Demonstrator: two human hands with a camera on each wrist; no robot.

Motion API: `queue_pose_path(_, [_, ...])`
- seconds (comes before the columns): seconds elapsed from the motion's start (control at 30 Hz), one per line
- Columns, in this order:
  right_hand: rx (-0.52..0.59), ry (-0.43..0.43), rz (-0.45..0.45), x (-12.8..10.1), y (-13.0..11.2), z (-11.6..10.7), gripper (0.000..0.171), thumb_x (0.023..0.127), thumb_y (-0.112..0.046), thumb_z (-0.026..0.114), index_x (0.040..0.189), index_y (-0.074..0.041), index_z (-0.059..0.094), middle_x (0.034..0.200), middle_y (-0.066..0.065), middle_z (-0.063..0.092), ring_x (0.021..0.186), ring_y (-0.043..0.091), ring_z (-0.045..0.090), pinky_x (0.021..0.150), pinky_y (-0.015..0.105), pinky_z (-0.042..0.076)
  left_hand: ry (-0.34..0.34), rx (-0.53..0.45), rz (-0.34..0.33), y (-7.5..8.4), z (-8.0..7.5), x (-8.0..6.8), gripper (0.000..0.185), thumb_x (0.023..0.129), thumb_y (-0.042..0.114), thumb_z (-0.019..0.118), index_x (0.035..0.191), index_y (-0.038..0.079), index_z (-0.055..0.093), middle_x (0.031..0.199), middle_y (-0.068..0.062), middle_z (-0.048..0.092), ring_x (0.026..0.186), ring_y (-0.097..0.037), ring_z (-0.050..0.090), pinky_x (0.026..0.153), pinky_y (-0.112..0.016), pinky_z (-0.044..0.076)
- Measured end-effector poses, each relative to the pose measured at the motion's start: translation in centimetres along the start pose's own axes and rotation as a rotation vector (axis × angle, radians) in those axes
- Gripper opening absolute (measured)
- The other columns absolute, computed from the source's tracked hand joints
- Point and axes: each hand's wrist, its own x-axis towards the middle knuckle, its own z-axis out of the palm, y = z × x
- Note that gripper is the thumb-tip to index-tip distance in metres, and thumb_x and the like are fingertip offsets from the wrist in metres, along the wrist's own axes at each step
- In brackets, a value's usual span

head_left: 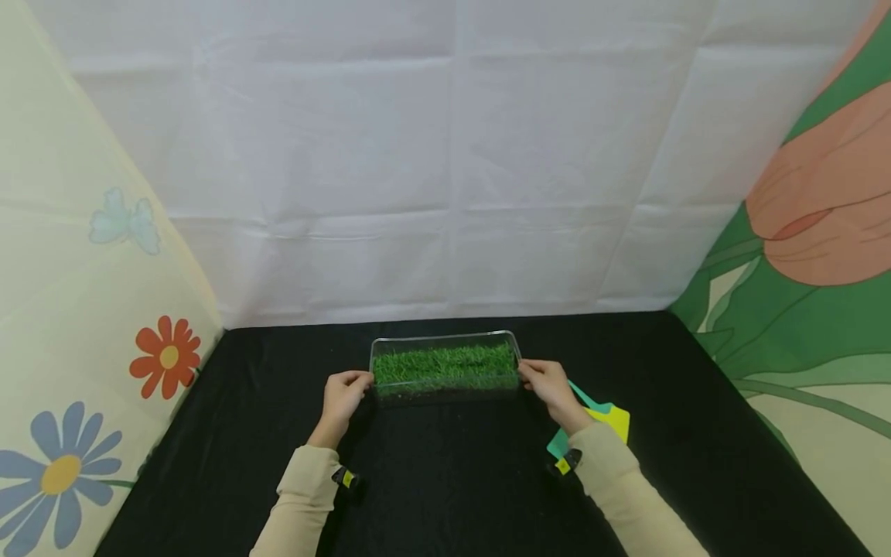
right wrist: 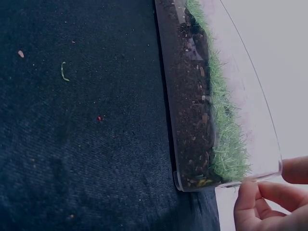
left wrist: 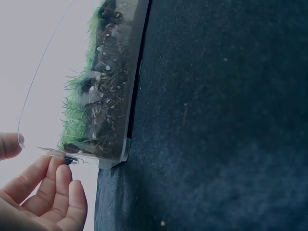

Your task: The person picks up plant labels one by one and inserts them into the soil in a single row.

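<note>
A clear, long plastic box (head_left: 448,393) stands at the far middle of the black cloth, holding dark soil (right wrist: 192,110) topped with green grass (head_left: 445,362). My left hand (head_left: 343,398) pinches the left end wall, thumb at the rim and fingers against the outside; the left wrist view shows this hand (left wrist: 45,197) up close. At the opposite end, my right hand (head_left: 552,387) pinches the wall the same way, its thumb at the rim in the right wrist view. Whether the box rests fully on the cloth or is slightly raised, I cannot tell.
Beside my right forearm lie a yellow flat piece (head_left: 618,422) and a teal flat piece (head_left: 558,443), partly hidden by the arm. Small crumbs and a green shred (right wrist: 63,72) are scattered on the black cloth (head_left: 445,487). A white sheet (head_left: 445,155) hangs behind.
</note>
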Motion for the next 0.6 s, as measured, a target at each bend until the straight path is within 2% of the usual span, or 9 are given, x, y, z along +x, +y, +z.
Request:
queue_pose_path(0.2, [-0.003,-0.010,-0.003,-0.33,-0.04,-0.12,0.035,0.095,-0.008,0.045,0.125,0.010,0.048,0.122,0.028,0.050,0.103,0.036,0.052,0.083,0.042,0.047,0.008,0.000,0.019,-0.12,-0.02,-0.13,0.020,0.085,0.009,0.058,0.092,-0.007,0.068,0.088,-0.014,0.064,0.079,-0.027,0.057,0.067,-0.034,0.048])
queue_pose_path(0.6, [-0.006,-0.002,-0.036,-0.60,0.21,-0.28,0.034,0.095,-0.007,0.045,0.122,0.012,0.050,0.117,0.029,0.053,0.097,0.034,0.055,0.081,0.042,0.048,0.003,-0.012,0.000,-0.04,-0.01,-0.45,0.020,0.085,0.009,0.058,0.093,-0.006,0.068,0.089,-0.013,0.064,0.081,-0.027,0.058,0.068,-0.033,0.049])
